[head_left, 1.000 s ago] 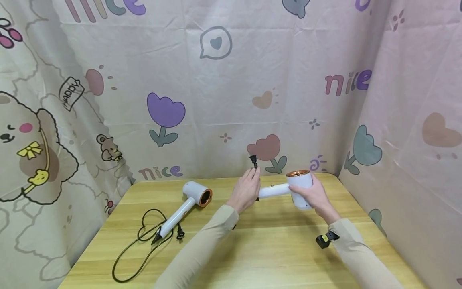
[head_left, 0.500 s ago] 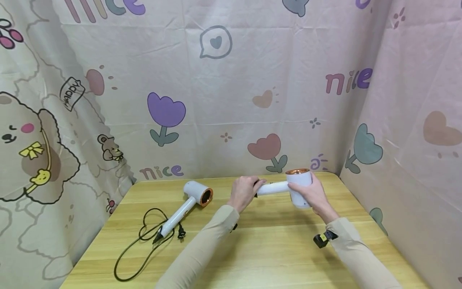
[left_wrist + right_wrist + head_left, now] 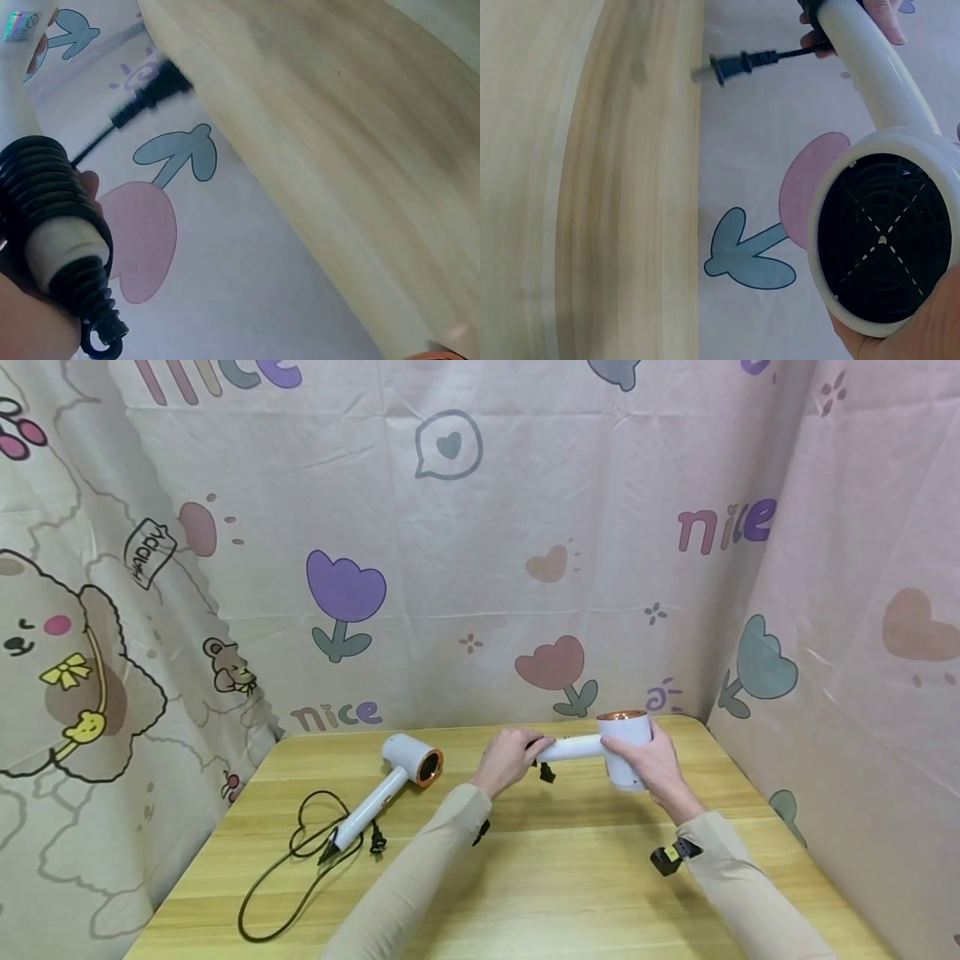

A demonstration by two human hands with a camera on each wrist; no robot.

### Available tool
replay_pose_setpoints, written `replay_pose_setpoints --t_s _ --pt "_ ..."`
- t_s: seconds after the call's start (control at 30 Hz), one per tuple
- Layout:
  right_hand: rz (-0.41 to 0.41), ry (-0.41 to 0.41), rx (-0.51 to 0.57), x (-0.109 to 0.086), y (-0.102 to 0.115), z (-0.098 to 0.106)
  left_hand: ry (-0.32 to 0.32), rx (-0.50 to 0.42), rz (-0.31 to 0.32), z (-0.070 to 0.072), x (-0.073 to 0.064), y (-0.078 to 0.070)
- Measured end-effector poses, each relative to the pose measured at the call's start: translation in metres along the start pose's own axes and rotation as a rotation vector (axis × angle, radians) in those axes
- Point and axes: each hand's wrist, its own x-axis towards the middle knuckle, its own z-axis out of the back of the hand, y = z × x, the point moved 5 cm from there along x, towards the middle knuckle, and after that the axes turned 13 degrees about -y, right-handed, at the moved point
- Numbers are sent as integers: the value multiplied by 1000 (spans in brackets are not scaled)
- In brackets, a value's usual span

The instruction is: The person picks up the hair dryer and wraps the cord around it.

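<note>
Glossy plastic hair dryer (image 3: 585,747), smooth rubbery cord (image 3: 49,184), wood-grained table (image 3: 570,877), creased cloth backdrop (image 3: 450,552)

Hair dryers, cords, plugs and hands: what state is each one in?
Held hair dryer, in the air, orange rim up
Coiled cord, wound around the handle
Hanging plug, unplugged
Other hair dryer, lying on the table
Other cord, loosely looped on the table
Other plug, unplugged, on the table
Left hand, fingers gripping the coiled cord
Right hand, fingers gripping the held hair dryer

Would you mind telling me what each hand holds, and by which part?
A white hair dryer: the right hand grips its head, the left hand its cord-wrapped handle end.
</note>
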Motion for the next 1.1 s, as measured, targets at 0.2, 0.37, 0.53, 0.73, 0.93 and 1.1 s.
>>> replay_pose_setpoints --t_s 0.2,0.37,0.53,0.73,0.93,1.1 --pt "-50 32 9 -1 -3 -5 67 3 -6 -5 -2 4" --pt "-117 51 25 -2 -13 -9 149 32 13 -18 -7 9" --pt "-171 67 25 -2 -24 -13 183 28 37 -27 -12 11" --pt "-205 71 13 -2 -38 -12 235 14 76 -46 -20 13" --pt "-213 88 -36 1 -53 -10 247 -8 99 -61 -26 17" --pt "-226 108 -42 3 -63 -10 287 -60 128 -71 -30 19"
